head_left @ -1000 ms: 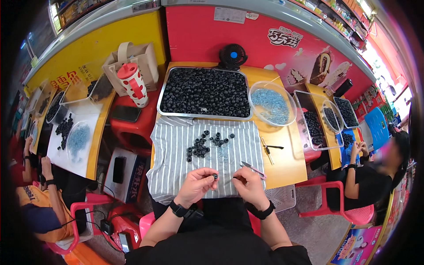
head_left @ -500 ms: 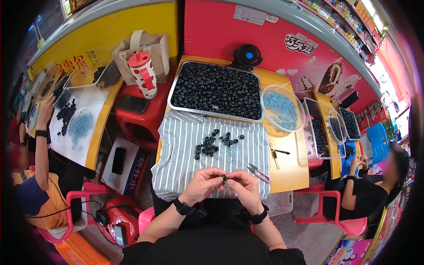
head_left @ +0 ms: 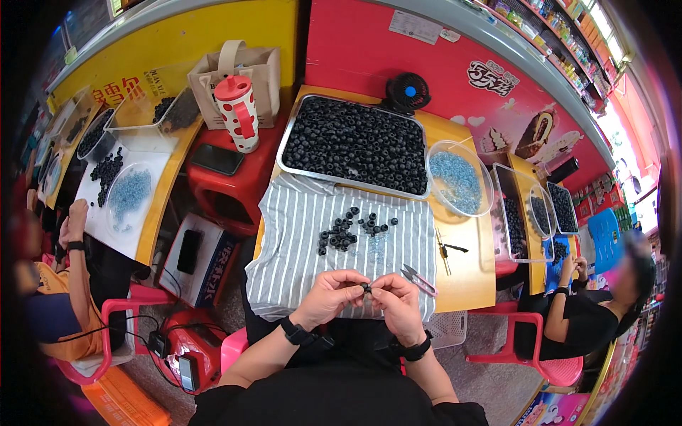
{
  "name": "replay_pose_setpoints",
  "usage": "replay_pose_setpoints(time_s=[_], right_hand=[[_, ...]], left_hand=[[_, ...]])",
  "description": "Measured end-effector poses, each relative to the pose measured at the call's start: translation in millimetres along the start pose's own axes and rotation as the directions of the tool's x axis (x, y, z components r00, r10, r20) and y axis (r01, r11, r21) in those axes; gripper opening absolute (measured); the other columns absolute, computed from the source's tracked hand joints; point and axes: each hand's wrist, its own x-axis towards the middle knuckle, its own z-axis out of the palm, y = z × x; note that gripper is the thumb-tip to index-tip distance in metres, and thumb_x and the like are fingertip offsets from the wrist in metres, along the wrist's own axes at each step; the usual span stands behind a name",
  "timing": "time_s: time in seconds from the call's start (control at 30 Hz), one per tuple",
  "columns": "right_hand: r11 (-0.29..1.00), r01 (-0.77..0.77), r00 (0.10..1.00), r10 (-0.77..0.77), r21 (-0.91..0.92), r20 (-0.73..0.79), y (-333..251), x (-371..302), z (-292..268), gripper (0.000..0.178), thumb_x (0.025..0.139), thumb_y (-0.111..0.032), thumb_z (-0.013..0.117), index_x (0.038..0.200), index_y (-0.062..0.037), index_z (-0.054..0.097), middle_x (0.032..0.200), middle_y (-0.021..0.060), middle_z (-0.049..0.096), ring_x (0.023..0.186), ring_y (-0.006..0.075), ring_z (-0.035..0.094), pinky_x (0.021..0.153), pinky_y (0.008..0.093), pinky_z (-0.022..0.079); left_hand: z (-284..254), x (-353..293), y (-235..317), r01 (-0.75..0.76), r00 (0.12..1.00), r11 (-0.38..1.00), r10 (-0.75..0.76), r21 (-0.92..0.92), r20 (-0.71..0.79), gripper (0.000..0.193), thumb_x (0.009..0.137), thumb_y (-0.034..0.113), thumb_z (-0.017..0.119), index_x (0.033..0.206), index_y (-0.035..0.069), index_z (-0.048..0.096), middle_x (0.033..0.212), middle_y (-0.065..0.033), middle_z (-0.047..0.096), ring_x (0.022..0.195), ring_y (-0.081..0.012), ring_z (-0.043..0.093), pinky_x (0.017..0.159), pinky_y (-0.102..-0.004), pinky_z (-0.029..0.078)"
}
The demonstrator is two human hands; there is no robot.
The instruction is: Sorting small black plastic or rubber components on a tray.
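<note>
Between the fingertips of my left hand (head_left: 332,297) and my right hand (head_left: 399,299) is a small black bead (head_left: 366,287), pinched from both sides. Both hands are closed, over the near edge of a grey-and-white striped cloth (head_left: 291,248). Beyond them on the cloth lies a loose group of black beads (head_left: 337,238) with holes, and beside it a scatter of tiny clear bluish pieces (head_left: 378,247). Thread snips (head_left: 420,281) with pink handles rest just right of my right hand. My fingers partly cover the held bead.
A metal tray (head_left: 285,155) full of black beads stands at the back, with a clear bowl (head_left: 484,204) of bluish pieces to its right. Thin black-handled tools (head_left: 445,250) lie on the wood. A small fan (head_left: 408,92) stands behind. Co-workers sit left and right; a spotted tumbler (head_left: 238,117) stands left.
The whole view has shifted slightly. My hands still pinch the bead, with small finger movements. At the left, the co-worker's raised hand has come back from the bins to the near table edge.
</note>
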Motion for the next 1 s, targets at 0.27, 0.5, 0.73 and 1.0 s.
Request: replay_pose_setpoints(time_s=[0.27, 0.5, 0.73, 1.0], right_hand=[[0.998, 0.047, 0.998, -0.045, 0.049, -0.035, 4, -2, 5, 0.004, 0.089, -0.001, 0.061, 0.093, -0.0002, 0.062, 0.08, 0.0033, 0.065, 0.068, 0.0059, 0.058, 0.06, 0.0191, 0.045], [0.998, 0.057, 0.997, -0.057, 0.004, -0.05, 5, -1, 7, 0.004, 0.091, -0.002, 0.059, 0.094, 0.0005, 0.062, 0.081, 0.0024, 0.065, 0.067, 0.0054, 0.056, 0.06, 0.0185, 0.045], [0.997, 0.074, 0.996, -0.074, 0.0, -0.057, 5, -4, 10, 0.004, 0.091, -0.001, 0.059, 0.094, 0.0014, 0.061, 0.08, 0.0019, 0.064, 0.067, 0.0053, 0.056, 0.06, 0.0187, 0.044], [0.997, 0.07, 0.997, -0.07, 0.017, -0.033, 6, -7, 11, 0.004, 0.091, -0.001, 0.06, 0.093, 0.0019, 0.061, 0.079, 0.003, 0.064, 0.067, 0.0055, 0.057, 0.06, 0.0193, 0.045]], left_hand=[[2, 1, -2, -0.034, 0.999, 0.998, 0.035, 0.045, -0.019, 0.02, 0.09, -0.002, 0.061, 0.109, -0.005, 0.064, 0.094, -0.0081, 0.065, 0.078, -0.0138, 0.064, 0.07, -0.0241, 0.054], [2, 1, -2, -0.048, 0.999, 0.995, 0.049, 0.087, -0.01, 0.019, 0.09, -0.003, 0.061, 0.108, -0.005, 0.065, 0.096, -0.0081, 0.064, 0.078, -0.0133, 0.063, 0.07, -0.0238, 0.053], [2, 1, -2, -0.075, 0.997, 0.993, 0.077, 0.092, -0.014, 0.018, 0.089, -0.005, 0.06, 0.106, -0.005, 0.065, 0.097, -0.0083, 0.062, 0.08, -0.0137, 0.063, 0.07, -0.0241, 0.053], [4, -2, -1, -0.137, 0.991, 0.984, 0.135, 0.118, 0.025, 0.018, 0.088, -0.006, 0.06, 0.105, -0.003, 0.067, 0.096, -0.0052, 0.061, 0.081, -0.0108, 0.061, 0.071, -0.0232, 0.05]])
